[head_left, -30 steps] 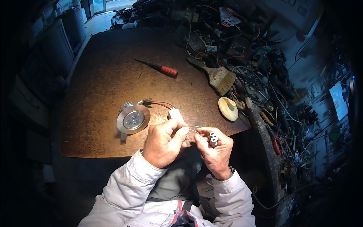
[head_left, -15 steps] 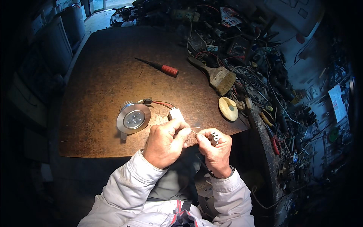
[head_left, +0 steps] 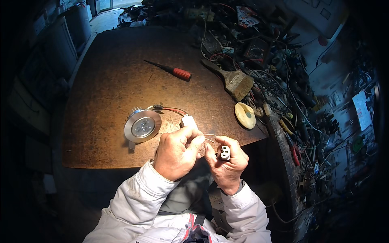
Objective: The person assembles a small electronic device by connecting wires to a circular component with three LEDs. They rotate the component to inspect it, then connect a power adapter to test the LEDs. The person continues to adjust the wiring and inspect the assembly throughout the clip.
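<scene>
My left hand (head_left: 177,153) pinches thin pale wires (head_left: 209,135) between thumb and forefinger, with their ends sticking out to the right. Just beyond its knuckles is a small white driver box (head_left: 187,121), partly covered by the hand. Red and black leads (head_left: 175,109) run from the box to a round LED downlight (head_left: 142,127) with a silver rim, lying on the table. My right hand (head_left: 229,164) holds a black appliance-cord connector (head_left: 224,152) with a pale slotted face in its curled fingers. Its thumb and forefinger are apart, close to the wire ends.
A red-handled screwdriver (head_left: 181,73) lies on the brown wooden table (head_left: 113,77). On the right are a wide paintbrush (head_left: 238,84) and a pale yellow disc (head_left: 244,115). Tangled cables and tools heap along the right-hand bench (head_left: 279,93). The table's near edge runs below my hands.
My right thumb and forefinger have parted and come off the wire. The connector has turned in that hand and shifted slightly left. My left hand stays put.
</scene>
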`<state>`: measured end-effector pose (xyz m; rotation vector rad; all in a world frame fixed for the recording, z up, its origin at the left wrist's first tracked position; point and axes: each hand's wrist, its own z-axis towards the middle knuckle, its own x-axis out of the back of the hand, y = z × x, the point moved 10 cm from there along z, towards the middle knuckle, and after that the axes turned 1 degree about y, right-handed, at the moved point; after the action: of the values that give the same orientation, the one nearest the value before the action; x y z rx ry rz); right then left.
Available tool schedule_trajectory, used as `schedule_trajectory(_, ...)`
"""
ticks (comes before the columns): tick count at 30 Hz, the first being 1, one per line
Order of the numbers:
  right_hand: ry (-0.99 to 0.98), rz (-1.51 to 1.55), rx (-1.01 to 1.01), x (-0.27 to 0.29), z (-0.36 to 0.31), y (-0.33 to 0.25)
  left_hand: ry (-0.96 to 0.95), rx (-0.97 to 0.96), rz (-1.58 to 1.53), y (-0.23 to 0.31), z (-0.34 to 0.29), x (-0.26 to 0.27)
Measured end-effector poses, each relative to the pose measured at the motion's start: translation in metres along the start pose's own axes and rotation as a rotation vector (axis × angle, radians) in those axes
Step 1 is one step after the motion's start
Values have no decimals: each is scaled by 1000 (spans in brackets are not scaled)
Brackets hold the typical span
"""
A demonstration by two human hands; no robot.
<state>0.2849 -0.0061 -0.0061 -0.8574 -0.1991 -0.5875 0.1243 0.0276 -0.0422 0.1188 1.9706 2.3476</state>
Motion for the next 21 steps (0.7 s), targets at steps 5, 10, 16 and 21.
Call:
schedule_trajectory(5,32,-74,227,1,4,-23,3,10,-47,-1,0,-1)
schedule_trajectory(10,26,-30,259,0,3,-22,2,-7,-16,1,0,-1)
schedule_trajectory(16,9,-39,263,0,3,-24,0,-16,9,3,0,0)
schedule_trajectory(21,44,-64,269,1,3,-26,-5,2,-3,-1,0,-1)
